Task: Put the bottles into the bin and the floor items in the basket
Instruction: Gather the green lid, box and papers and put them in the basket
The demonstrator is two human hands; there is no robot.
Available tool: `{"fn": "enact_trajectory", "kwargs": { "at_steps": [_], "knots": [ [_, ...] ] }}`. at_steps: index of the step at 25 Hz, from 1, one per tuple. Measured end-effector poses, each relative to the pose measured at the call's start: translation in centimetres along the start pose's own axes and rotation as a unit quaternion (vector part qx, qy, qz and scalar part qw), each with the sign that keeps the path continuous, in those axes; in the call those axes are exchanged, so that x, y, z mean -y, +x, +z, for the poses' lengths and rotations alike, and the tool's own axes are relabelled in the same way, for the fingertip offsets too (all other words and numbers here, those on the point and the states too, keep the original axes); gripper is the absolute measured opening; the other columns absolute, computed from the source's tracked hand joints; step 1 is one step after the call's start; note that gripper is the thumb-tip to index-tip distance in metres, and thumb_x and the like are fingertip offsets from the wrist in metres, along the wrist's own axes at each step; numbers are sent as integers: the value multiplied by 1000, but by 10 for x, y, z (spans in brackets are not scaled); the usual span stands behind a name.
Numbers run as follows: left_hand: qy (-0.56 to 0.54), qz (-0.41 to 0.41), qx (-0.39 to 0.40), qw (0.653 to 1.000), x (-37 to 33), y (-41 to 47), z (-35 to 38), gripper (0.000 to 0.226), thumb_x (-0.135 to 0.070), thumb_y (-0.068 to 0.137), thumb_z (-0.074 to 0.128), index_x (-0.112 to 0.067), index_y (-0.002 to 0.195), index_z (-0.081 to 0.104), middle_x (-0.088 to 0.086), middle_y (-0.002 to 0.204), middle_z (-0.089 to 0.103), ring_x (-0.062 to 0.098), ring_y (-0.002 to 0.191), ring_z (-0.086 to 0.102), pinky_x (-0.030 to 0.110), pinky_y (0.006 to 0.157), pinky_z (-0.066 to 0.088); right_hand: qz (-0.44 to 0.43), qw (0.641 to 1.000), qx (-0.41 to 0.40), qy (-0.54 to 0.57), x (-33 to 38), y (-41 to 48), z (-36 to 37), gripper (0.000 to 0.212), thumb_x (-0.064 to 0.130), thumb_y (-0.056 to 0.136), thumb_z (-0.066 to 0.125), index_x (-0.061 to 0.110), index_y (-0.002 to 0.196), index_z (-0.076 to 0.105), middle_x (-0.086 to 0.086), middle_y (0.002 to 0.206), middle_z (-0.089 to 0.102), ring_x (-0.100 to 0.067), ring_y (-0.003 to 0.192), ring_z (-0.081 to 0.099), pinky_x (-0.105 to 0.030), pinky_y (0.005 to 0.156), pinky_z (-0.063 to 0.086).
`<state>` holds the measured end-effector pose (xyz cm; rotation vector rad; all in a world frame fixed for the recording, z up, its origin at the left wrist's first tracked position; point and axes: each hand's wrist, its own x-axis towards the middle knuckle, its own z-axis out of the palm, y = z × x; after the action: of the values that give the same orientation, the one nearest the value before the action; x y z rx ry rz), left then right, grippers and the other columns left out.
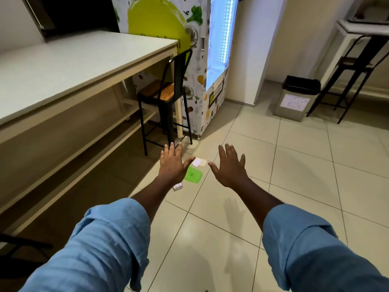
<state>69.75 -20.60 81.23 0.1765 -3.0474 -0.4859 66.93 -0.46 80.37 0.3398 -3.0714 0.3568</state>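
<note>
Both my arms stretch out over the tiled floor with flat, spread fingers, holding nothing. Between my left hand (171,164) and my right hand (230,167) lie floor items: a green square lid (193,175), a white paper card (197,162) on a beige one, and a small box (177,187) partly hidden under my left wrist. A grey bin (294,100) with a black liner and a paper label stands at the far right by the wall. No bottle and no basket are in view.
A long white table (63,66) runs along the left, with a black stool (166,95) at its end. A lit vending fridge (210,60) stands behind it. Black stools and a white table (362,30) are at the far right.
</note>
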Motion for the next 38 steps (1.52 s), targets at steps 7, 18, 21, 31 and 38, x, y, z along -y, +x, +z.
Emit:
{"fn": "enact_trajectory", "kwargs": {
  "at_steps": [7, 18, 21, 31, 38],
  "knots": [
    [6, -34, -16, 999, -16, 117, 12, 74, -61, 97, 22, -20, 156, 5, 13, 164, 3, 31, 151, -4, 46, 123, 3, -23, 1000, 5, 20, -45, 148, 2, 77, 58, 95, 34, 16, 154, 11, -10, 163, 4, -23, 151, -1, -60, 116, 6],
    [-18, -150, -50, 987, -58, 268, 45, 75, -59, 97, 21, -16, 156, 6, 13, 163, 6, 31, 151, -2, 45, 123, 5, -153, 986, 63, 24, -96, 349, 3, 77, 59, 96, 32, 15, 155, 9, -11, 163, 5, -26, 151, 0, -61, 116, 6],
    [-20, -169, -49, 984, -47, 309, 51, 74, -59, 97, 20, -16, 156, 7, 14, 163, 8, 31, 151, -2, 45, 123, 5, -178, 981, 64, 30, -93, 400, 14, 77, 59, 95, 31, 17, 155, 7, -9, 163, 4, -26, 151, 1, -61, 116, 6],
    [-10, -172, -70, 983, 9, 484, 37, 88, -73, 86, 8, -19, 155, 10, 11, 163, 11, 29, 151, 2, 44, 121, 5, -228, 972, 52, 36, -63, 557, 24, 78, 62, 94, 29, 19, 155, 6, -7, 164, -1, -24, 151, -5, -60, 118, 4],
    [-4, -224, -98, 970, 19, 549, 36, 95, -80, 81, 5, -21, 156, 9, 12, 163, 9, 31, 151, 2, 43, 120, 3, -227, 967, 53, 100, -39, 653, 28, 79, 64, 93, 28, 21, 155, 4, -5, 164, 2, -23, 151, -4, -55, 117, 3]
  ]
}}
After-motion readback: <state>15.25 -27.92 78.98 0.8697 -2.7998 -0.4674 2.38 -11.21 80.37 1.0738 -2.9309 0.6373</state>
